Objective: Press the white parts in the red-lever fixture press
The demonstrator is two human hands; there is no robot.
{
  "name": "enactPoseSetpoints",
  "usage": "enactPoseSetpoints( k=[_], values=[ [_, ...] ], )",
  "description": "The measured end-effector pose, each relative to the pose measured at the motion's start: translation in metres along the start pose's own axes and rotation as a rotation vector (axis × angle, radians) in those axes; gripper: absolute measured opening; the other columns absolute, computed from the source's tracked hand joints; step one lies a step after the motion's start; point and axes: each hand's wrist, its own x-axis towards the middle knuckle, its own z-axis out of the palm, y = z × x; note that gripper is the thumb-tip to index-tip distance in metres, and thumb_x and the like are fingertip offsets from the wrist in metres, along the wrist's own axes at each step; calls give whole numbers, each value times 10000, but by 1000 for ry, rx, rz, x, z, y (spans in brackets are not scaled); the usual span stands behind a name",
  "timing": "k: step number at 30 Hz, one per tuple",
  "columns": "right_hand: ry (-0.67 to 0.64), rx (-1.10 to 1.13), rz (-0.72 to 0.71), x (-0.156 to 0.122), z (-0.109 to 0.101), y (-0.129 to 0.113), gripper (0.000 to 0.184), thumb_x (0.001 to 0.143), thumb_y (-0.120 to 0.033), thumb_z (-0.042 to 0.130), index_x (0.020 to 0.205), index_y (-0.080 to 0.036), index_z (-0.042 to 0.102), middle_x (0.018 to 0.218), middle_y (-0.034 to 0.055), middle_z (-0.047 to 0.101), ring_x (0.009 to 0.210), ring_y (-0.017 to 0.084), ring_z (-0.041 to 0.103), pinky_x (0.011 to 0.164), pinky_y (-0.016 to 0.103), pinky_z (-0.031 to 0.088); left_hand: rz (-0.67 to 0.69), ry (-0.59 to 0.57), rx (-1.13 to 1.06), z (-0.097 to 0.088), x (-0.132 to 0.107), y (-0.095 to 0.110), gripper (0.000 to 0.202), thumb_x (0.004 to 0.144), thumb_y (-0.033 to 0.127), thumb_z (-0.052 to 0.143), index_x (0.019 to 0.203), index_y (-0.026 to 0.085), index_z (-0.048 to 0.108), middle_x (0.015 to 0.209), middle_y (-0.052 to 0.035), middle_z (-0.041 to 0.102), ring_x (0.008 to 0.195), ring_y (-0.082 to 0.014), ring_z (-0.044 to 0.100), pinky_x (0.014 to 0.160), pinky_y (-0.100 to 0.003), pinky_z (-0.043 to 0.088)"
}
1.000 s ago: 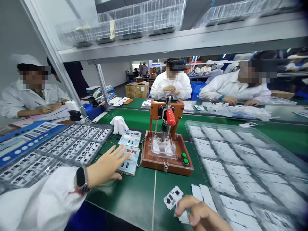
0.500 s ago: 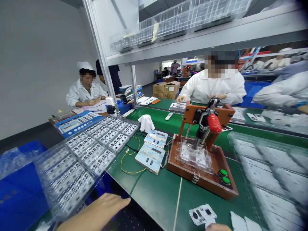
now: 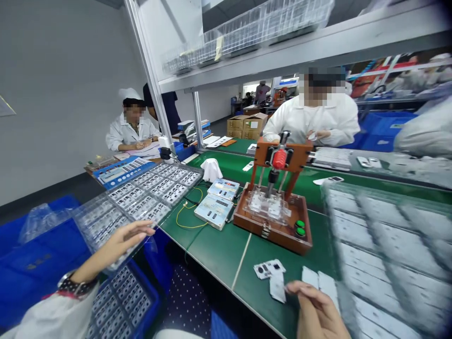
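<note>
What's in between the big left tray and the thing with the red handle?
Two light-blue boxes and a yellow wire, with a white crumpled thing farther back. The head view shows it.

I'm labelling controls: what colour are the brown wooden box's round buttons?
The round buttons are green, clearest in the head view.

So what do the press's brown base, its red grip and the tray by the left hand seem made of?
Base: likely varnished wood, from its brown satin sheen. Red grip: glossy rubber or plastic; highlights don't settle which. Tray: probably thin, shiny clear plastic, see-through at its edge.
</note>
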Motion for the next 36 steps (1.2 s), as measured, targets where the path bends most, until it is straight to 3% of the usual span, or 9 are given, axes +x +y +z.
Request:
enactPoseSetpoints(
  k=[5, 9, 12, 15, 18, 22, 25, 30, 36],
  values=[
    [218, 206, -15, 1, 2, 0, 156, 676, -241, 682, 727, -172, 552, 693, -7, 617, 644, 123, 591, 615, 248, 499, -12, -35, -51, 24, -9, 3, 494, 824, 597, 507, 1166, 247, 568, 1070, -71, 677, 1038, -259, 611, 951, -406, 464],
    [158, 87, 29, 3, 3, 6, 154, 725, -289, 649, 775, -163, 577, 763, 24, 631, 654, 144, 599, 627, 282, 503, 112, -304, -143, 102, -9, 24, 402, 873, 522, 478, 1154, 258, 590, 1079, -66, 670, 1038, -229, 609, 950, -373, 471],
    [25, -98, -22, 3, 7, 7, 151, 767, -304, 593, 793, -156, 599, 835, 54, 631, 749, 174, 611, 701, 307, 501, 400, -422, -39, 172, 8, 57, 304, 904, 353, 481, 1163, 251, 603, 1270, -83, 560, 1187, -223, 496, 1050, -386, 378],
    [-52, -265, -100, 1, 13, 3, 146, 792, -275, 531, 840, -154, 598, 812, 54, 623, 766, 182, 603, 687, 291, 493, 625, -371, 140, 227, 33, 92, 378, 868, 137, 439, 1219, 211, 559, 1321, -104, 502, 1240, -225, 413, 1076, -412, 342],
    [-49, -428, -130, -4, 16, -1, 158, 810, -223, 484, 910, -154, 586, 710, 21, 597, 611, 150, 563, 566, 254, 465, 655, -330, 311, 259, 52, 111, 419, 836, 72, 417, 1235, 119, 534, 1214, -140, 569, 1143, -260, 476, 1027, -434, 393],
    [-7, -627, -322, -9, 18, 1, 159, 804, -186, 480, 909, -173, 598, 738, 25, 588, 596, 151, 554, 582, 266, 476, 617, -300, 456, 266, 65, 111, 487, 839, 46, 347, 1315, 29, 446, 1154, -201, 597, 1096, -308, 527, 977, -485, 413],
    [-63, -727, -436, -12, 20, 7, 138, 816, -163, 480, 837, -183, 616, 872, 71, 601, 784, 187, 606, 705, 284, 497, 558, -257, 368, 258, 74, 107, 524, 822, 60, 385, 1344, 88, 423, 1122, -176, 615, 1050, -286, 573, 919, -439, 459],
    [-29, -1057, -479, -12, 22, 14, 227, 877, -131, 406, 838, -158, 628, 854, 91, 568, 793, 206, 567, 704, 304, 458, 520, -417, 200, 253, 90, 109, 463, 742, 40, 477, 1167, 184, 591, 953, -64, 647, 787, -182, 628, 774, -301, 493],
    [81, -1418, -472, 3, 26, 6, 237, 870, -138, 452, 767, -182, 661, 887, 99, 579, 861, 255, 476, 728, 370, 371, 490, -439, 269, 264, 92, 123, 346, 776, 106, 545, 1098, 186, 642, 881, -51, 641, 879, -202, 608, 796, -283, 448]
  ],
)
